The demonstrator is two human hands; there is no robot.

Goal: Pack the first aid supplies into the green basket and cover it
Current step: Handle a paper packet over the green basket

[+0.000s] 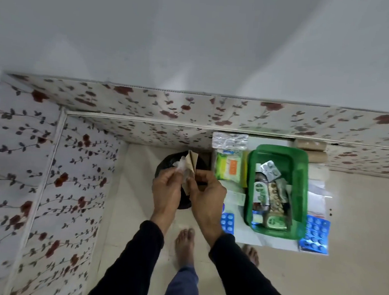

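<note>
While the green basket point(303, 170) sits open on the floor to your right, both your hands pinch a small wrapper over a black bag.

Inside the basket lie a brown bottle point(261, 192), a silver blister strip point(271, 169) and other packets. Just left of it rests a yellow-green pack point(230, 167), with a silver foil sheet point(230, 141) beyond that by the floral wall; blue tablet strips point(316, 233) lie on white paper to its right. Your left hand point(167, 189) grips crumpled clear plastic point(180, 163), fingers closed on it. Your right hand point(208, 195) is closed on a tan paper piece point(192, 162), touching the plastic. Both are above the black bag point(168, 162). Your bare feet stand below.
</note>
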